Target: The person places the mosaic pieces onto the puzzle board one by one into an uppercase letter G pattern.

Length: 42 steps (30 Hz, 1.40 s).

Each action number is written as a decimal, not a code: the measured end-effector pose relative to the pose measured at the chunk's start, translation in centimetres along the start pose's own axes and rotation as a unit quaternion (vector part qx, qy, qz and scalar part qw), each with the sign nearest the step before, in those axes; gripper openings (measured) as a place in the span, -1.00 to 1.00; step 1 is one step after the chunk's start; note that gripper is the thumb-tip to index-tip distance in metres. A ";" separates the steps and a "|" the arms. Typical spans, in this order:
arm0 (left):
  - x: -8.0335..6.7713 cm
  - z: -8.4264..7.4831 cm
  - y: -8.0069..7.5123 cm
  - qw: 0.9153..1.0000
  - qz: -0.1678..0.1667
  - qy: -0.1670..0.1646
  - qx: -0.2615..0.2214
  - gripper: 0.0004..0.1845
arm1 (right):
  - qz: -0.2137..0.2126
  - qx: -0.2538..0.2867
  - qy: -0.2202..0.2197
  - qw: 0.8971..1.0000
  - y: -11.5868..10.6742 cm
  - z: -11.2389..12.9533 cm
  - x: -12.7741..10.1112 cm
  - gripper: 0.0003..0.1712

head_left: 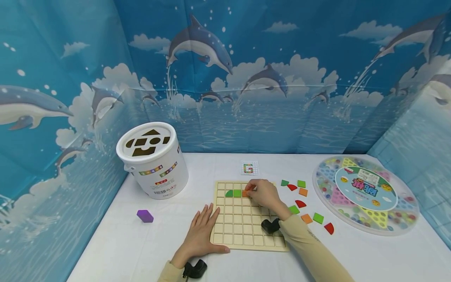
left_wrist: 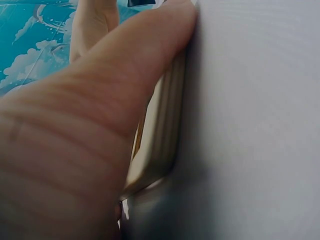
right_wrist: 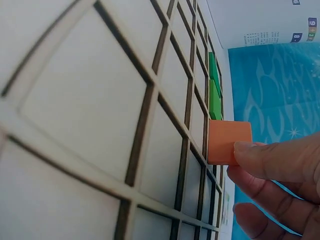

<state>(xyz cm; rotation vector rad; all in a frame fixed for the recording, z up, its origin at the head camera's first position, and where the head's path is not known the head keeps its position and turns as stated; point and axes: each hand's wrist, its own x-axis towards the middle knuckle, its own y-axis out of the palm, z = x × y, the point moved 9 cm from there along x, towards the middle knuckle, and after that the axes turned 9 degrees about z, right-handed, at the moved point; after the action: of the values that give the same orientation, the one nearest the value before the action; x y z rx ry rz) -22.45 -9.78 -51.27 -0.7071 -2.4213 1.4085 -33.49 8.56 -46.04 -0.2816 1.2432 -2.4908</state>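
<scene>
Now the right hand [head_left: 265, 194] pinches a small orange square tile [right_wrist: 229, 142] with its fingertips [right_wrist: 270, 160], near the middle of the frame. The tile sits at the top rows of the pale wooden grid board [head_left: 243, 227], just beside two green tiles [head_left: 234, 193]. The left hand [head_left: 201, 235] lies flat with straight fingers on the white bench [head_left: 134, 243], lower middle of the frame, its thumb pressed against the board's edge.

Perhaps playroom, dolphin backdrop [head_left: 225, 70], toys
</scene>
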 end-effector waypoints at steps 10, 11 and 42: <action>0.0 0.2 0.1 1.000 0.010 -0.013 0.014 0.26 | 0.005 -0.015 0.011 1.000 0.1 -0.2 0.4 -0.94; 0.0 0.2 0.1 1.000 0.009 -0.012 0.013 0.26 | 0.006 -0.015 0.012 1.000 0.1 -0.3 0.4 -0.94; 0.1 0.3 0.3 1.000 0.016 -0.018 0.008 0.28 | 0.067 -0.069 -0.007 0.995 1.0 -1.1 -0.2 -0.74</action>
<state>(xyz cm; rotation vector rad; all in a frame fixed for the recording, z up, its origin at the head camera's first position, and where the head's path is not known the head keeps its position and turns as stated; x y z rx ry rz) -22.57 -9.79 -51.66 -0.7247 -2.4331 1.4641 -33.46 8.89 -47.53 -0.2404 1.3842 -2.2910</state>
